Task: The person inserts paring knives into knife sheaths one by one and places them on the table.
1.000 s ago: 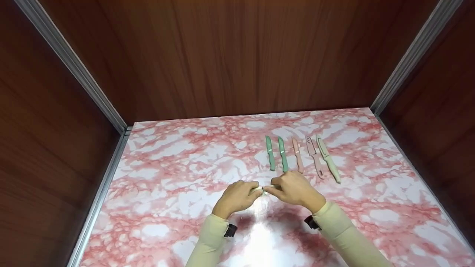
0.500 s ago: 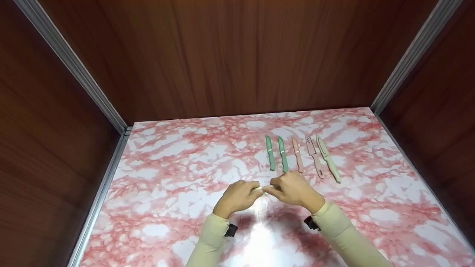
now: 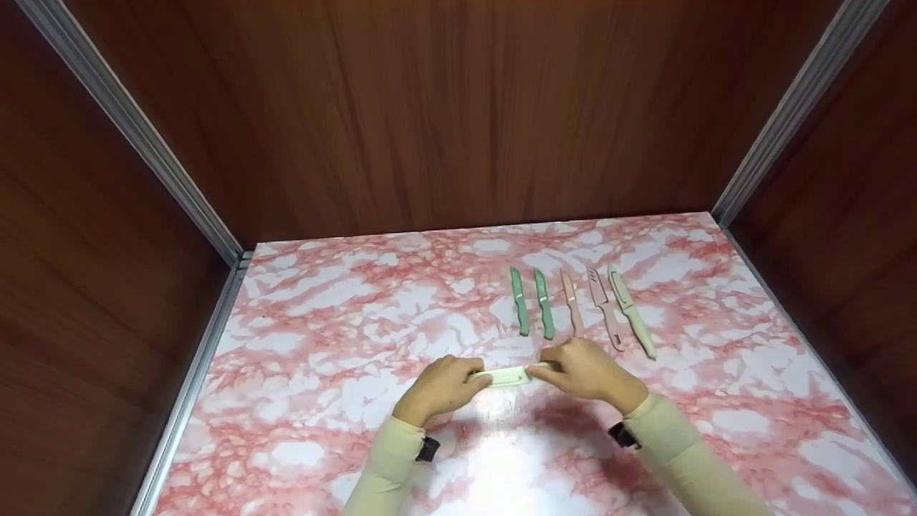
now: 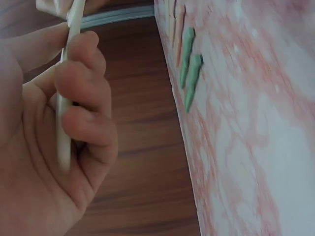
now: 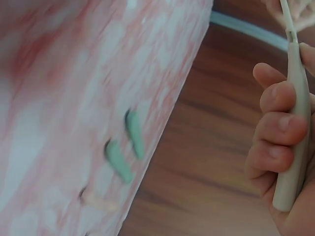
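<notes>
Between the two hands is a cream-coloured knife (image 3: 507, 376), held level above the table. My left hand (image 3: 438, 390) grips its flat blade end, with fingers curled round the thin pale piece (image 4: 64, 132) in the left wrist view; whether this is a sheath or the bare blade I cannot tell. My right hand (image 3: 586, 369) holds the thick rounded handle (image 5: 291, 162), fingers wrapped about it. A stretch of flat pale surface with a fine pattern shows between the thumbs. The rest is hidden in the hands.
Beyond the right hand, a row lies on the red-and-white marbled table (image 3: 301, 401): two green knives (image 3: 519, 301) (image 3: 544, 303), two pink ones (image 3: 571, 301) (image 3: 606, 308) and a cream one (image 3: 631, 312). Dark wood-look panels (image 3: 430, 107) enclose the back and sides.
The hands have moved apart, left hand leftward and right hand rightward, so a longer flat pale part now shows between them. The view has tilted slightly; the row of knives lies unchanged.
</notes>
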Demonstrator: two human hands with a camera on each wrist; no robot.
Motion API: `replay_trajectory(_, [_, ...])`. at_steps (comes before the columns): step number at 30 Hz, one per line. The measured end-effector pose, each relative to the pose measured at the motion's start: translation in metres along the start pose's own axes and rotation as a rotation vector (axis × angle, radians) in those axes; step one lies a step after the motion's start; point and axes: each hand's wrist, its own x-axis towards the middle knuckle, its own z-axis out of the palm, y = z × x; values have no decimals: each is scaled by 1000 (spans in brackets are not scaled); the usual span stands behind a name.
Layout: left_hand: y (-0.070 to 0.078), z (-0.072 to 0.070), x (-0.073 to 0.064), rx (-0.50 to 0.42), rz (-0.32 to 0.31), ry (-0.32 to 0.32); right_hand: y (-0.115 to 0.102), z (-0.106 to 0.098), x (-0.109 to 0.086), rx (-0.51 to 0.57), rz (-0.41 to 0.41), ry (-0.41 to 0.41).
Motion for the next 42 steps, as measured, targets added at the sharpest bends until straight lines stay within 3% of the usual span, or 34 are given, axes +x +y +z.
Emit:
replay_trajectory(11, [-31, -12, -18, -14, -40, 41, 36, -18, -21, 89, 195, 38])
replay_trajectory(16, [-48, -18, -31, -12, -61, 82, 55, -26, -28, 135, 356, 66])
replay_trajectory(23, [-70, -23, -49, 2, -118, 90, 91, -31, -46, 166, 595, 125])
replay_trajectory(27, [-77, -23, -56, 34, -125, 120, 112, -34, -61, 144, 714, 149])
replay_trajectory(31, [-84, -21, -63, 43, -179, 132, 128, -36, -74, 128, 823, 153])
replay_trajectory(35, [-89, -20, -69, 41, -233, 119, 141, -36, -83, 106, 900, 165])
replay_trajectory(42, [-93, -19, -73, 46, -256, 109, 161, -34, -95, 138, 1013, 190])
